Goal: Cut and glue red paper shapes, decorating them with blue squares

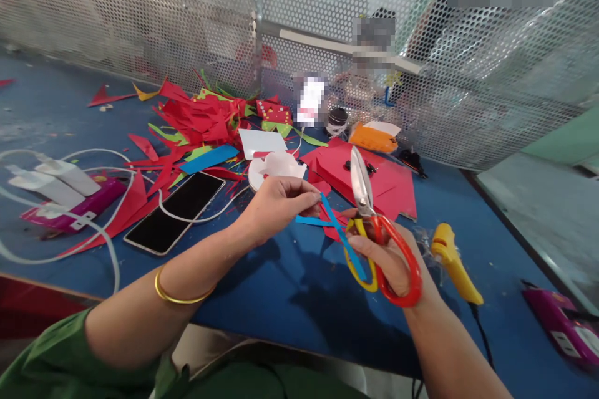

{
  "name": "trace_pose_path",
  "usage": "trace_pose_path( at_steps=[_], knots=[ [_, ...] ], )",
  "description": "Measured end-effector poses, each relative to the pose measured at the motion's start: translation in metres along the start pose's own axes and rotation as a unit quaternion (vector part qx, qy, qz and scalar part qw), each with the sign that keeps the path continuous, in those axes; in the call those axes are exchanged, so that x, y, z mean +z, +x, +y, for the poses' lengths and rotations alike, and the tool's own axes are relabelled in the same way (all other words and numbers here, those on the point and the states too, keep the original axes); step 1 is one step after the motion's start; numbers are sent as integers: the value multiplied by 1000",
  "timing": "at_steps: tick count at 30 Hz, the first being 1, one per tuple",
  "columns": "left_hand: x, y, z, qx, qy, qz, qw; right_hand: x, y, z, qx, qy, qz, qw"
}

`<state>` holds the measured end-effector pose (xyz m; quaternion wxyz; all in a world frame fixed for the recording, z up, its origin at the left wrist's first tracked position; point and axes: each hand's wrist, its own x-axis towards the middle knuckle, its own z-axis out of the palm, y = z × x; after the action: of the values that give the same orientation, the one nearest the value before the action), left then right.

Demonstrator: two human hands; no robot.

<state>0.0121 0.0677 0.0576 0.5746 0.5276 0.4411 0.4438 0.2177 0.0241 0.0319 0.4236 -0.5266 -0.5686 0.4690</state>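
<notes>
Two white chargers (75, 176) sit on a purple power strip (111, 191) at your far left; beside them lies a dark-screened phone (171, 215), a white cable (188, 221) crossing it, with red paper scraps (210, 121) heaped behind. Your left hand (278, 202) pinches the upper end of a blue paper strip (344, 237) above the table (290, 299). That strip slants down to your right thumb, though you cannot tell whether they touch. Your right hand (389, 260) grips scissors (366, 198) with red and yellow handles, tips pointing away. Red sheets (390, 177) lie beyond, and a yellow corded tool (456, 262) rests farther right.
</notes>
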Motion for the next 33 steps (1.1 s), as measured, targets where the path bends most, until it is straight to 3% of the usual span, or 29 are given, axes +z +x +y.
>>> trace_pose_path(
  at_steps=[6, 9, 11, 13, 15, 18, 25, 33],
  knots=[
    [1, 3, -10, 7, 22, -14, 1000, 13, -3, -7, 17, 11, 26, 999],
    [-1, 5, -17, 30, 145, -7, 989, 12, -3, -8, -6, -19, 68, 997],
    [-2, 5, -22, 74, 314, -24, 946, 10, -2, -5, -19, -28, 84, 996],
    [-2, 6, -28, 113, 463, -49, 878, 9, -1, -1, -38, -31, 100, 994],
    [-2, 8, -34, 121, 549, -75, 823, 8, 1, 2, -53, -39, 109, 992],
    [-4, 12, -41, 110, 602, -96, 785, 7, 3, 5, -59, -50, 108, 991],
    [-3, 18, -43, 99, 621, -116, 769, 4, 5, 5, -51, -33, 106, 993],
    [-1, 16, -45, 86, 618, -112, 774, 9, 5, 4, -64, -39, 106, 992]
  ],
)
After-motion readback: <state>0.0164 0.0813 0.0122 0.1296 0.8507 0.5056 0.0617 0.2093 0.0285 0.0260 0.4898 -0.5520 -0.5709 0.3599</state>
